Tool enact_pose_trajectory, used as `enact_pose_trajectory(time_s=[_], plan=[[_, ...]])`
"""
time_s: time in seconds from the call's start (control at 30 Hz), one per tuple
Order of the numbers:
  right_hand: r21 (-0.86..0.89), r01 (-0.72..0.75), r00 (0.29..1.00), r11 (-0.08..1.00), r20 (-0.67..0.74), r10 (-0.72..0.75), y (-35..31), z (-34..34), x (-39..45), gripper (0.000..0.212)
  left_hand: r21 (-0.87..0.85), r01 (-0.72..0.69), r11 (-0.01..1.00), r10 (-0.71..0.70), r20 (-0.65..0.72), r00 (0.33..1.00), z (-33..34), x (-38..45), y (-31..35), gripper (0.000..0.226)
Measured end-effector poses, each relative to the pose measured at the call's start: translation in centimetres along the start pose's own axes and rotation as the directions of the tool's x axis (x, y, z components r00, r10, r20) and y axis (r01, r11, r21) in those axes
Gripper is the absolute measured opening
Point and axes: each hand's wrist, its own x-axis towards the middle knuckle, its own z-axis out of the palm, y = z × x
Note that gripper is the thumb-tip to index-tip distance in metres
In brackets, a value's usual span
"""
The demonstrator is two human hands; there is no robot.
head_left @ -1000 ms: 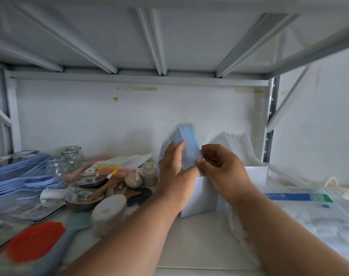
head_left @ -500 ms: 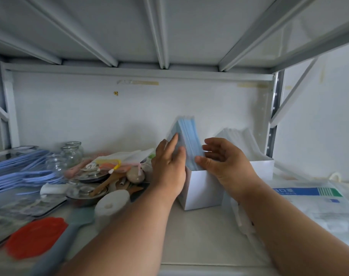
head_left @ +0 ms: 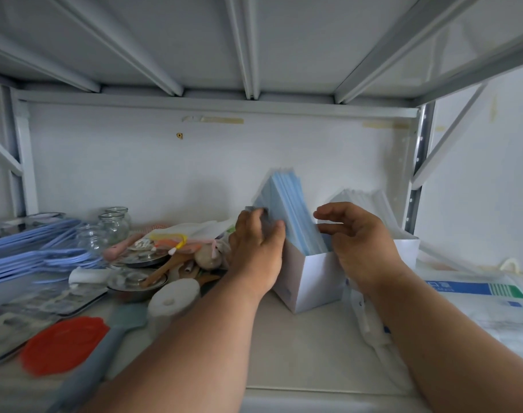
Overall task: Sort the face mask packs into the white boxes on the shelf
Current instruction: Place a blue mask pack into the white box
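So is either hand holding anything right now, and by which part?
The left hand grips the upright stack of blue face mask packs by its left edge, in the white box. The right hand hovers open, holding nothing.

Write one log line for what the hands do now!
left hand: holds blue masks | right hand: open beside | masks: in white box
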Motion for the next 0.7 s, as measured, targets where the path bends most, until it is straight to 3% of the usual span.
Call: enact_pose_trajectory(time_s=[0.13, 0.23, 0.37, 0.7], plan=[[0.003, -0.040, 0.997, 0.999, -0.067, 0.040, -0.2, -0.4, 0.0, 0.066, 0.093, -0.038, 0.995, 0.040, -0.014, 0.999, -0.2, -0.5, 0.2, 0.025], [0.018, -0.008, 0.996, 1.000, -0.093, 0.010, -0.3, -0.4, -0.2, 0.053, 0.147, -0.064, 0.987, 0.069, -0.027, 0.997, -0.4, -0.7, 0.5, 0.028], [0.058, 0.003, 0.997, 0.998, -0.078, 0.001, -0.4, -0.3, -0.2, 0.014, 0.145, -0.129, 0.981, 0.137, -0.053, 0.989, -0.3, -0.9, 0.6, 0.037], [0.205, 0.002, 1.000, 0.979, -0.030, 0.004, -0.7, -0.7, -0.3, 0.046, 0.266, -0.318, 0.910, 0.366, -0.159, 0.917, -0.3, -1.4, 1.1, 0.058]])
